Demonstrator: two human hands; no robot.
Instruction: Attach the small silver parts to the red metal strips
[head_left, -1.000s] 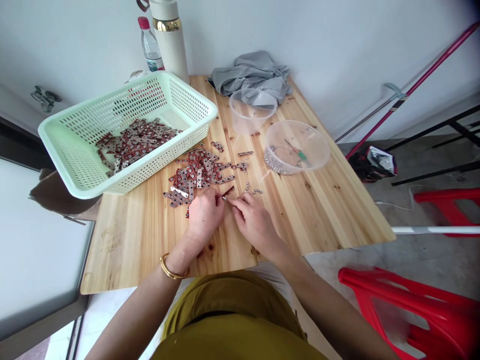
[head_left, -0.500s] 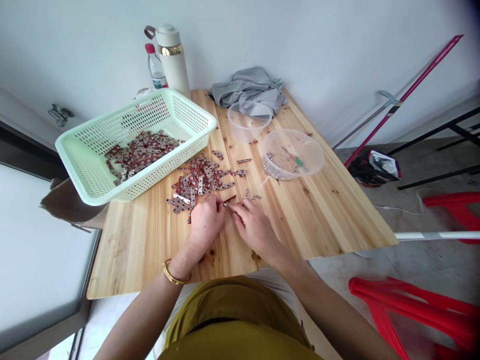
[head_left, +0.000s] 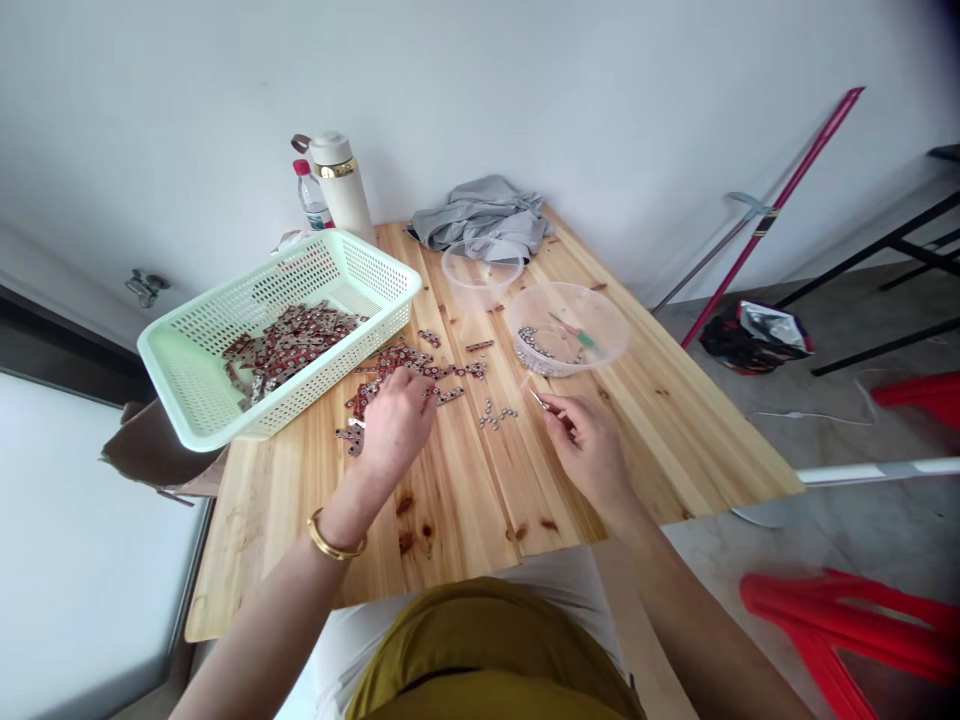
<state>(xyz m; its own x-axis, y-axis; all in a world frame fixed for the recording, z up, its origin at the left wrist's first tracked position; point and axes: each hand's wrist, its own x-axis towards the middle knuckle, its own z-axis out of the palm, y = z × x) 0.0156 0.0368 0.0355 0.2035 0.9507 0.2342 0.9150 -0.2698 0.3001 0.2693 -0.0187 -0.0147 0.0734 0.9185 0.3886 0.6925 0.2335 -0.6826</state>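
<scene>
Now: left hand [head_left: 391, 425] on red strips [head_left: 390, 372] | right hand [head_left: 592, 452] pinching, perhaps, a small tool [head_left: 538, 400]

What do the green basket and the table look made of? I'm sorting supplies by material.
The green basket looks like moulded plastic: pale mint, matte, its walls pierced by even rows of slots. The table looks like jointed pine boards, likely bare or lightly sealed: light planks with dark knots, visible grain and seams between the strips.

A pale wooden worktop [head_left: 465, 500] stands against a plain white wall [head_left: 480, 90], with grey concrete floor [head_left: 825, 520] and red plastic chairs [head_left: 847, 620] to its right.
</scene>
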